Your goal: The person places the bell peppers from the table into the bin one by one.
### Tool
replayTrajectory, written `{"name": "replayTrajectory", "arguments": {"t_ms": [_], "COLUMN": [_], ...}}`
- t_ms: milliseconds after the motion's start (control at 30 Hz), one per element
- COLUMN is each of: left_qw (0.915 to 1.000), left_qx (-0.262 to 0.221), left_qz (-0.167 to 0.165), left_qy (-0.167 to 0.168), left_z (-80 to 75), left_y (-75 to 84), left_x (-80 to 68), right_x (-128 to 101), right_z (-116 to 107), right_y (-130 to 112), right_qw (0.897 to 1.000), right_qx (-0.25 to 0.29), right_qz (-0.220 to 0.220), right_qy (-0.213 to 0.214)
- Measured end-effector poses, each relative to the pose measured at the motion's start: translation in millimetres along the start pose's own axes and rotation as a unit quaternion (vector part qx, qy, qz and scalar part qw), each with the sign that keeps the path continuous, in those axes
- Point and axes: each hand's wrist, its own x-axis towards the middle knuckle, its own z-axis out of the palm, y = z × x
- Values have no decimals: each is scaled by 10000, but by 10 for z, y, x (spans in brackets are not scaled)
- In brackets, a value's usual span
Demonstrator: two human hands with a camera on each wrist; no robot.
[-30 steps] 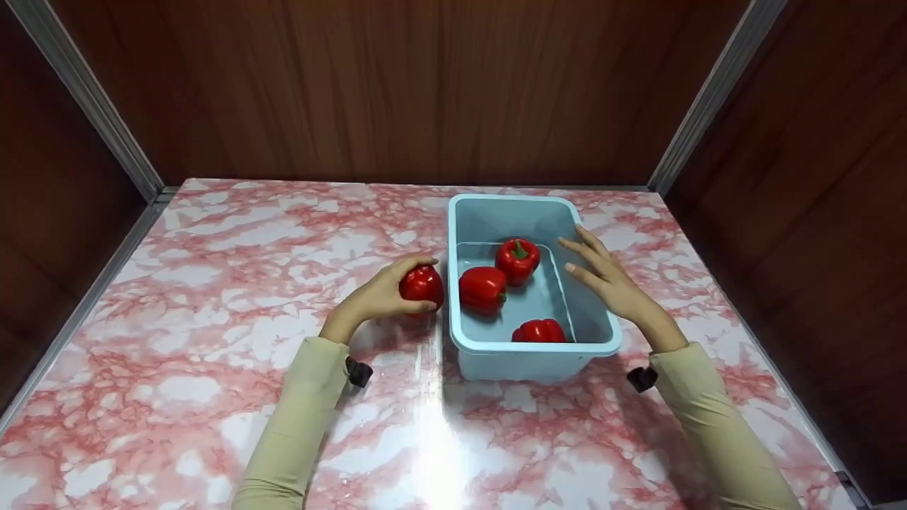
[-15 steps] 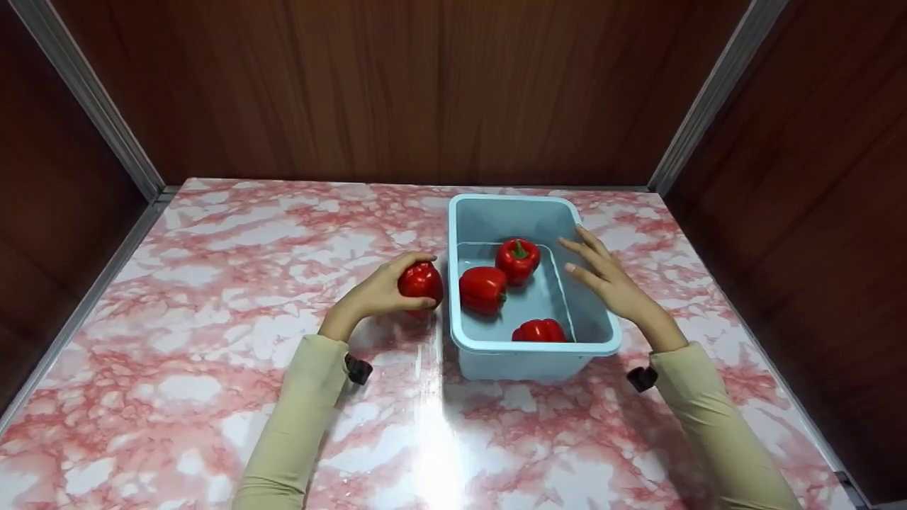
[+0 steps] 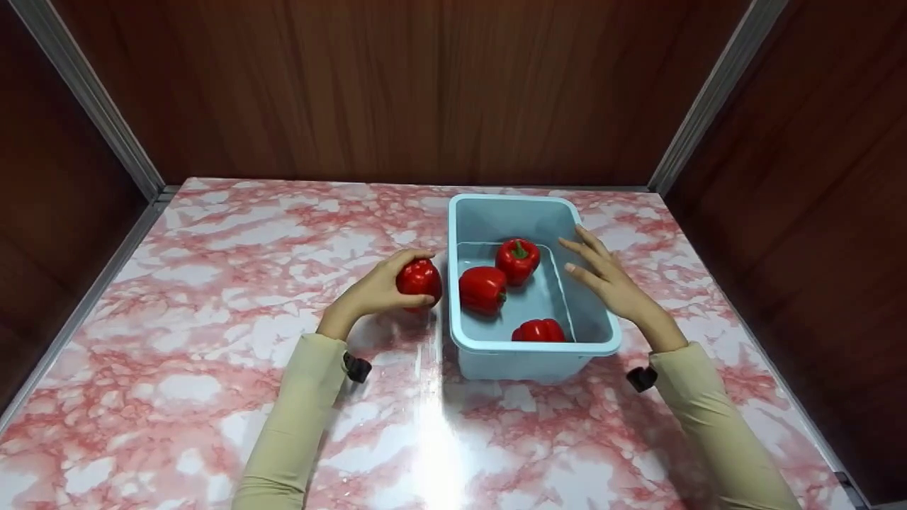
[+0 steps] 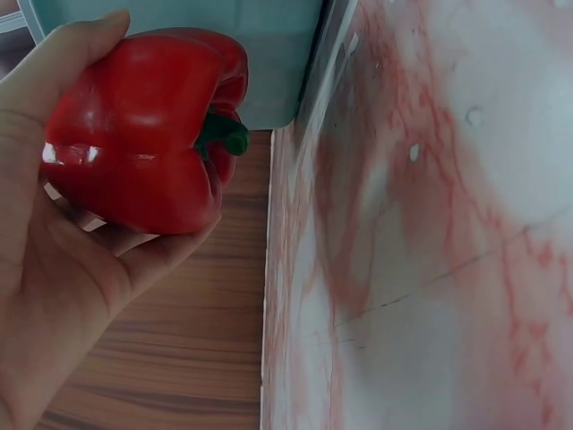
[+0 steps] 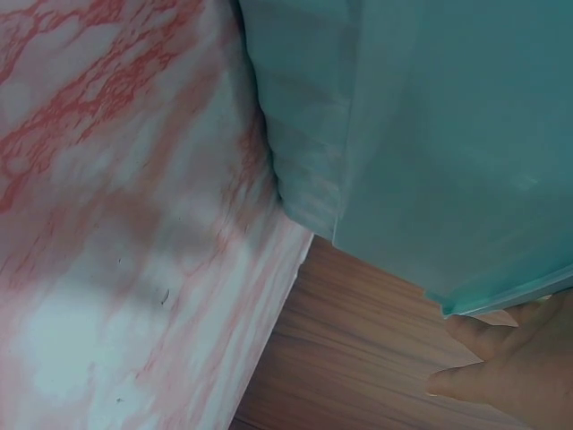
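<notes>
left hand: curling round a red pepper, just left of the bin
pepper axis: lying sideways, green stem pointing toward the light-blue bin
right hand: fingers straight, resting on the bin's right rim
bin: holding three peppers

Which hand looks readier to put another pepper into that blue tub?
Probably the left. The left hand already grips a glossy red bell pepper just outside the light blue plastic tub, while the right hand rests open-fingered on the tub's rim, holding nothing.
</notes>
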Motion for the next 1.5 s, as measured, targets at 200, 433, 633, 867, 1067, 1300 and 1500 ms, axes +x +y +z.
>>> {"name": "replayTrajectory", "arguments": {"t_ms": [200, 433, 633, 867, 1067, 1300, 1500], "left_qw": [10000, 10000, 10000, 9999, 9998, 9998, 9999], "left_qx": [-46, -54, 25, 114, 136, 138, 113], "left_qz": [-67, -22, 85, 59, 49, 29, -50], "left_qy": [8, 29, 47, 93, 104, 125, 97], "left_z": [-20, -33, -47, -59, -73, -88, -107], "left_y": [8, 17, 33, 37, 45, 61, 87], "left_x": [-4, 2, 2, 3, 5, 4, -6], "right_x": [-31, -83, -19, -2, -5, -3, -21], "right_z": [-18, -49, -5, 0, 6, 1, -10], "right_y": [-144, -382, -76, 5, 18, 11, -63], "right_qw": [9999, 9997, 9999, 10000, 10000, 10000, 10000], "right_qx": [74, 136, 33, 79, 80, 82, 30], "right_qz": [79, 178, 118, -29, -40, 17, 65], "right_qy": [-68, -79, -32, 29, 27, -3, -8]}}
